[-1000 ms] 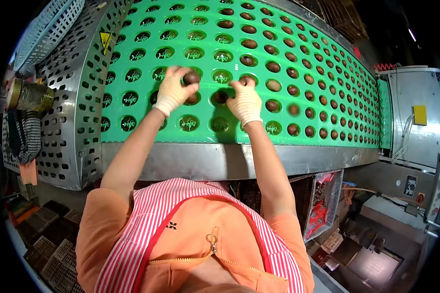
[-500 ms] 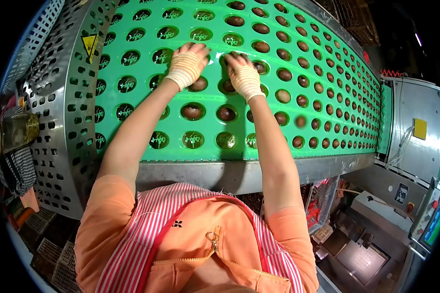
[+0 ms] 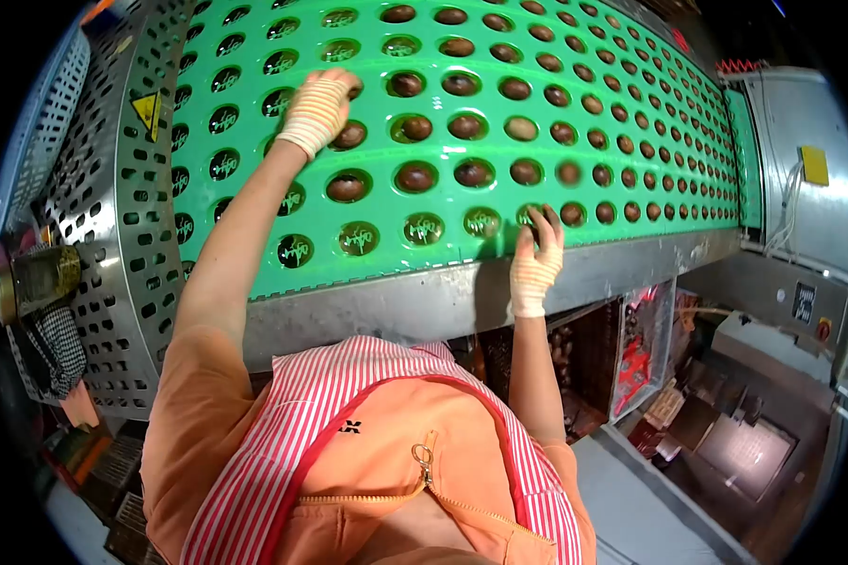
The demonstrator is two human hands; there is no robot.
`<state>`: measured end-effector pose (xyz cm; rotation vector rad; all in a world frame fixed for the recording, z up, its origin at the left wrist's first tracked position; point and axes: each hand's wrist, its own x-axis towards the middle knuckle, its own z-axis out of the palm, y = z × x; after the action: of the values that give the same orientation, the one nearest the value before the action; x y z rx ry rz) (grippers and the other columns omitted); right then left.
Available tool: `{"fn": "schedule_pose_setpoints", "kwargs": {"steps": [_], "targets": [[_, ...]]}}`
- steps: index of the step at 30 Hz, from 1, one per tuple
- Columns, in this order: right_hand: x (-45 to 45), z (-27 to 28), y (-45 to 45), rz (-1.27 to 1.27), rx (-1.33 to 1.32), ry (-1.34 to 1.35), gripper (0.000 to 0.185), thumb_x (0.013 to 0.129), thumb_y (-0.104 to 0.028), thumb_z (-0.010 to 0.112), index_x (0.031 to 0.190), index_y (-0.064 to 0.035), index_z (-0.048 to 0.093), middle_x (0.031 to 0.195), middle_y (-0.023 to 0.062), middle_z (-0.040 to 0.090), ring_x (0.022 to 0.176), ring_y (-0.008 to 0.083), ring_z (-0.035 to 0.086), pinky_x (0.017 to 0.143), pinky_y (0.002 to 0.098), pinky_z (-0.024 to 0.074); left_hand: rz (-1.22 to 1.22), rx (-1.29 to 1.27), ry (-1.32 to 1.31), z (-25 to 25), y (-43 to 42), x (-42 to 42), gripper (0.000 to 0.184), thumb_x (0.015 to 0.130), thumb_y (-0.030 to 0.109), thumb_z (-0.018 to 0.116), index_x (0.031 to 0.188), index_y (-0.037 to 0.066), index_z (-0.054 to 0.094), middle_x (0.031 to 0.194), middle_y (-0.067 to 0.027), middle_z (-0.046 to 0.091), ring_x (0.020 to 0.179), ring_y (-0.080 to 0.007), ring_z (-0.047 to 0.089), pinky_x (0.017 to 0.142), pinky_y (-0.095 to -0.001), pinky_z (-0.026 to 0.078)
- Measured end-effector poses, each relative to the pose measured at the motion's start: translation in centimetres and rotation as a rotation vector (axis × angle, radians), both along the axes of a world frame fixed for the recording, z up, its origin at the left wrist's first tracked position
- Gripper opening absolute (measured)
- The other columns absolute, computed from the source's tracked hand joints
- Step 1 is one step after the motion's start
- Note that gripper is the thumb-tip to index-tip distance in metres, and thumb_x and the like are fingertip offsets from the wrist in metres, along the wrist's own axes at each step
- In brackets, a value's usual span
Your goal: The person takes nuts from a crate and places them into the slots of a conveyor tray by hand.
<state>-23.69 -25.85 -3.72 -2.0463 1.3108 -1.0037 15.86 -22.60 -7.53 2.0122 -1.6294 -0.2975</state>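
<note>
My left hand (image 3: 318, 111), in a striped knitted fingerless glove, reaches over the green film (image 3: 424, 202) with its fingers curled down onto a dark brown egg, mostly hidden under the fingertips. Just below it, another brown egg (image 3: 350, 136) sits in a cup. My right hand (image 3: 537, 262), gloved the same way, is at the film's near edge. Its thumb and fingers are bent but apart, over a cup with white lettering. No egg shows clearly in it. Left of it lies a bare lettered cup (image 3: 481, 222); a brown egg (image 3: 572, 214) rests in the cup to its right.
A steel rail (image 3: 377, 309) runs along the near edge. The perforated steel guard (image 3: 113, 245) stands at left, a grey machine housing (image 3: 806, 160) at right. Rows of egg-filled cups stretch right. Below the rail, a dark crate (image 3: 579, 363) holds brown eggs.
My right hand has drawn back from the middle rows to the near edge, toward the right. My left hand stays over the film. The view has shifted, and more eggs fill the middle rows.
</note>
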Motion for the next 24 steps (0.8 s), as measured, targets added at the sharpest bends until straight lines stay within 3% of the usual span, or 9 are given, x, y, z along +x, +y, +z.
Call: {"fn": "schedule_pose_setpoints", "kwargs": {"steps": [2, 6, 9, 10, 12, 14, 17, 22, 24], "targets": [[-2.8, 0.7, 2.2, -0.099, 0.051, -0.037, 0.026, 0.086, 0.0, 0.055, 0.111, -0.0019, 0.065, 0.127, 0.0186, 0.055, 0.111, 0.0304, 0.056, 0.091, 0.0388, 0.0479, -0.16, -0.249, -0.131, 0.1, -1.4, -4.0, 0.036, 0.079, 0.006, 0.064, 0.115, 0.011, 0.058, 0.113, -0.0124, 0.059, 0.108, -0.0342, 0.054, 0.096, -0.0432, 0.045], [-9.0, 0.0, 5.6, -0.221, 0.008, -0.002, 0.024, 0.087, 0.002, 0.057, 0.109, -0.0006, 0.066, 0.125, 0.0166, 0.056, 0.108, 0.0272, 0.057, 0.09, 0.0346, 0.0479, -0.244, 0.049, 0.042, -1.1, -4.2, -7.7, 0.035, 0.082, 0.017, 0.067, 0.116, 0.011, 0.058, 0.111, -0.0163, 0.06, 0.104, -0.0367, 0.056, 0.093, -0.044, 0.046], [-15.1, -1.3, 8.6, -0.399, 0.105, -0.178, 0.025, 0.086, 0.003, 0.058, 0.109, 0.0011, 0.066, 0.124, 0.0166, 0.058, 0.108, 0.0257, 0.058, 0.091, 0.0326, 0.0477, -0.181, 0.117, -0.229, -0.2, -5.6, -8.4, 0.028, 0.087, 0.03, 0.057, 0.106, 0.01, 0.061, 0.108, -0.0192, 0.061, 0.097, -0.0389, 0.061, 0.085, -0.0483, 0.049], [-16.9, 0.2, 9.6, -0.444, -0.005, 0.031, 0.023, 0.086, 0.001, 0.059, 0.108, 0.0003, 0.066, 0.122, 0.0156, 0.06, 0.109, 0.0234, 0.058, 0.091, 0.0314, 0.048, -0.174, 0.303, -0.345, 1.3, -7.0, -8.3, 0.023, 0.086, 0.021, 0.054, 0.102, 0.007, 0.062, 0.104, -0.0217, 0.062, 0.098, -0.0399, 0.06, 0.085, -0.0495, 0.049], [-23.3, 0.3, 11.9, -0.617, -0.053, 0.165, 0.023, 0.087, -0.002, 0.061, 0.109, 0.0002, 0.067, 0.117, 0.0153, 0.063, 0.107, 0.0216, 0.059, 0.089, 0.0307, 0.0485, -0.152, 0.144, -0.349, 3.0, -7.9, -6.7, 0.034, 0.083, 0.012, 0.052, 0.115, 0.005, 0.062, 0.114, -0.0231, 0.061, 0.107, -0.0397, 0.058, 0.094, -0.0465, 0.047], [-29.4, 1.2, 15.0, -0.879, 0.043, 0.026, 0.024, 0.089, -0.005, 0.062, 0.111, 0.0013, 0.066, 0.111, 0.0123, 0.066, 0.101, 0.0196, 0.061, 0.088, 0.0304, 0.0489, -0.31, 0.03, -0.258, -2.2, -8.8, -1.3, 0.047, 0.084, 0.008, 0.056, 0.131, 0.005, 0.055, 0.131, -0.0179, 0.057, 0.12, -0.0334, 0.055, 0.103, -0.0405, 0.042], [-35.4, 2.7, 19.2, -1.178, 0.228, -0.27, 0.027, 0.093, -0.012, 0.06, 0.114, 0.0041, 0.064, 0.107, 0.0061, 0.066, 0.093, 0.0153, 0.059, 0.088, 0.0291, 0.048, -0.313, 0.136, -0.192, -4.3, -11.9, 2.8, 0.041, 0.091, 0.022, 0.06, 0.128, 0.004, 0.056, 0.121, -0.0175, 0.064, 0.11, -0.0333, 0.061, 0.097, -0.0369, 0.045], [-42.0, -2.3, 23.3, -1.096, 0.513, 0.152, 0.035, 0.087, -0.022, 0.061, 0.117, -0.0049, 0.066, 0.117, 0.0147, 0.067, 0.108, 0.0254, 0.063, 0.094, 0.0337, 0.0461, 0.052, 0.427, -0.621, -1.7, -13.8, -2.1, 0.054, 0.091, 0.042, 0.06, 0.135, 0.011, 0.051, 0.134, -0.0213, 0.052, 0.117, -0.0398, 0.054, 0.097, -0.0479, 0.044], [-42.2, -5.1, 22.7, -1.095, 0.757, 0.147, 0.044, 0.085, -0.03, 0.063, 0.122, -0.0071, 0.064, 0.122, 0.0179, 0.064, 0.115, 0.0328, 0.059, 0.098, 0.0365, 0.044, -0.009, 0.13, -0.684, -0.4, -13.2, -6.8, 0.059, 0.09, 0.041, 0.062, 0.136, 0.006, 0.049, 0.137, -0.0198, 0.05, 0.118, -0.0382, 0.053, 0.101, -0.0457, 0.043]]}}
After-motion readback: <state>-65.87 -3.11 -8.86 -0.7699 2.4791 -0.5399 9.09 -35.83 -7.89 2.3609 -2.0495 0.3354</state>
